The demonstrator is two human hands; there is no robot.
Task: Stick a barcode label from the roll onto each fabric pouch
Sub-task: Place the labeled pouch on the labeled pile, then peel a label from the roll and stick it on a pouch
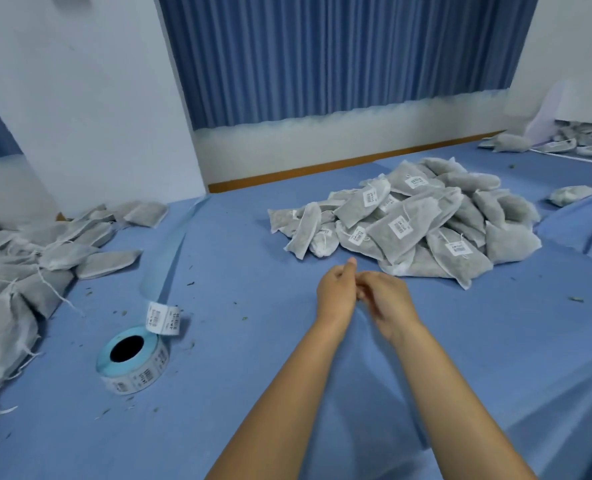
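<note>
Foreground: my two bare forearms, cut off by the lower edge, converge over the blue cloth-covered surface (253, 410). My left hand (336, 292) and right hand (386, 301) meet, fingers curled inward and touching. Whatever lies between them is hidden, so I cannot tell whether they pinch anything. Left, lying flat with its core hole upward: the roll of white barcode labels (132, 358) on pale blue liner, with a spent liner strip (170, 251) trailing away. Far left: a heap of grey fabric pouches (28, 271) with loose strings, cropped by the frame. Beyond my hands: a pile of labelled grey pouches (409, 223). Farthest: a pleated blue curtain (322, 57). At far right, more pouches (578, 140) lie partly hidden under a white panel.
</note>
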